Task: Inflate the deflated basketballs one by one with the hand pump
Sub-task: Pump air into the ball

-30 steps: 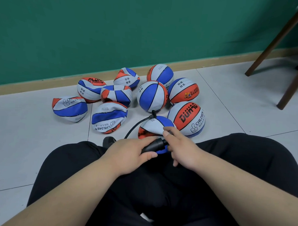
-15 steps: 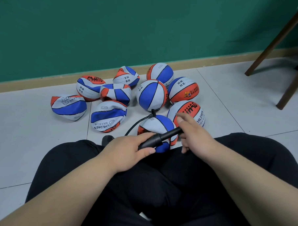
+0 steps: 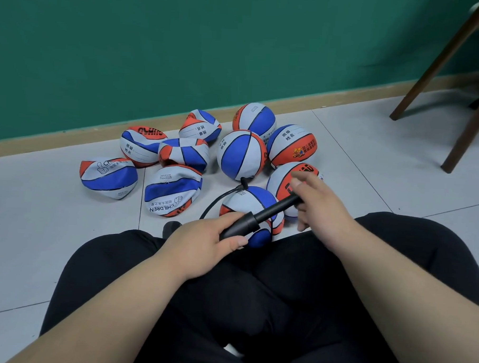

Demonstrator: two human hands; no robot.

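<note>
A black hand pump (image 3: 261, 215) lies across my lap, its rod drawn far out. My left hand (image 3: 202, 244) grips the pump barrel. My right hand (image 3: 318, 202) holds the handle at the rod's far end, up and to the right. A black hose (image 3: 221, 197) curves from the pump to the top of a red, white and blue basketball (image 3: 249, 203) between my knees; that ball looks partly filled. Several flat, crumpled balls (image 3: 172, 190) lie to the left. Rounder balls (image 3: 241, 155) sit behind and to the right.
A green wall with a wooden skirting board (image 3: 70, 142) runs behind the balls. Dark wooden chair legs (image 3: 468, 131) stand at the right. Grey floor tiles (image 3: 38, 227) spread to the left. My black trouser legs (image 3: 255, 305) fill the foreground.
My right hand has pulled the pump handle up and to the right, drawing the rod out. The left hand kept its grip on the barrel. The hosed ball looks rounder.
</note>
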